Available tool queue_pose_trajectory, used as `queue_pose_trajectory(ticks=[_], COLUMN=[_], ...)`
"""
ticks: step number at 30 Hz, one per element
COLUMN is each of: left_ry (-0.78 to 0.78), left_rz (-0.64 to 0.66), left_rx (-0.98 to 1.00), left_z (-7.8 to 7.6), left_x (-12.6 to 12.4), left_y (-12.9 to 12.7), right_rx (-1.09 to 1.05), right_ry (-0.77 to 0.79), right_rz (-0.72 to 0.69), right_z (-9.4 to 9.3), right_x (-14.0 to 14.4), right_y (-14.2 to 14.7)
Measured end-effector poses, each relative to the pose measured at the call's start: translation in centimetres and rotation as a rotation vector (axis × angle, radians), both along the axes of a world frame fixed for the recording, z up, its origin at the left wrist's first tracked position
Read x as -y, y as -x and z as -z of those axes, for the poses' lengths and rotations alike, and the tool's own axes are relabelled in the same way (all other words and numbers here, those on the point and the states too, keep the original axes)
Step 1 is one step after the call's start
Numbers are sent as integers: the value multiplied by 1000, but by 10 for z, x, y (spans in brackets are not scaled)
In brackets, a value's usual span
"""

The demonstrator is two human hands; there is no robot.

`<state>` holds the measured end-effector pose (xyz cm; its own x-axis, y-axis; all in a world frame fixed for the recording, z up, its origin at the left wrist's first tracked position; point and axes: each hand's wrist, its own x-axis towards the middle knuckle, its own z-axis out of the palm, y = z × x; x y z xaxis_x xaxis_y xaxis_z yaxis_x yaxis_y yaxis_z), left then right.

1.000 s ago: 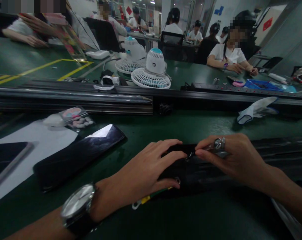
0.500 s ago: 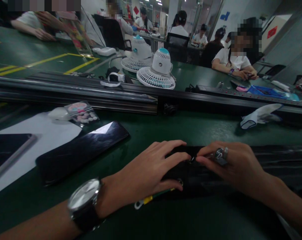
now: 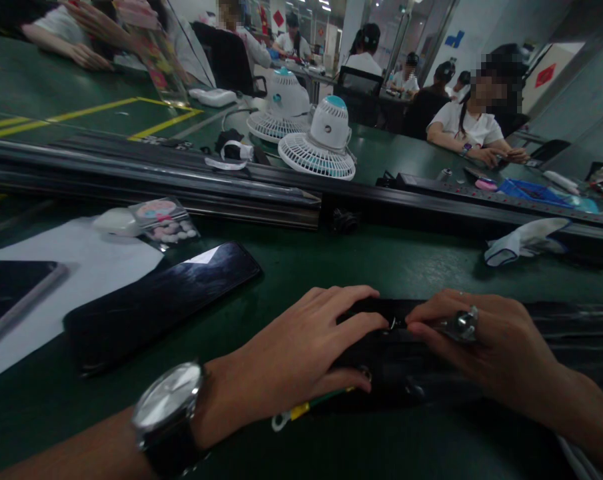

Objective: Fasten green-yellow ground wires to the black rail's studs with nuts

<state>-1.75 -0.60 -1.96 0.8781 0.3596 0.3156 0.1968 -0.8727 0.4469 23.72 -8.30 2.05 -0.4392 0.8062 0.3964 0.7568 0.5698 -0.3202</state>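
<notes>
A green bench [image 3: 421, 260] fills the view, crossed side to side by a dark rail [image 3: 181, 187] at mid depth. Beyond the rail stand two white desk fans [image 3: 317, 143], and other people work at the far edge. Left of centre on the near half lie a white sheet of paper [image 3: 81, 267], a black phone [image 3: 161, 303] lying diagonally, and a small packet of pills [image 3: 165, 223]; a white glove [image 3: 524, 240] rests under the rail toward the right edge.

Near the front edge lies a long black strip-like part [image 3: 556, 327], its long axis running left to right and off toward the right edge. Its surface is dark and ribbed; finer detail cannot be made out. A green-and-yellow wire with a ring terminal [image 3: 301, 410] pokes out beneath its left end.

The left hand [image 3: 301, 353], a wristwatch [image 3: 168, 410] on its wrist, presses flat on the part's left end, fingers spread. The right hand [image 3: 486, 340], wearing a ring [image 3: 462, 325], pinches a small metal piece [image 3: 394, 324] on the part's top, fingertip to fingertip with the left.
</notes>
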Motion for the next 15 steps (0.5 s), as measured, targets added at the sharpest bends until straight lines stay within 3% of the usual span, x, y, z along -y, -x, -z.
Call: queue_pose_trajectory(ticks=[8, 15], left_ry=[0, 2], left_rz=[8, 23], left_rx=[-13, -20], left_z=[-1, 3], left_x=[1, -1], left_y=[-2, 1], right_rx=[8, 86], right_ry=[-5, 130], right_rz=[2, -124], right_z=[6, -2], right_x=[3, 0], right_y=[2, -9])
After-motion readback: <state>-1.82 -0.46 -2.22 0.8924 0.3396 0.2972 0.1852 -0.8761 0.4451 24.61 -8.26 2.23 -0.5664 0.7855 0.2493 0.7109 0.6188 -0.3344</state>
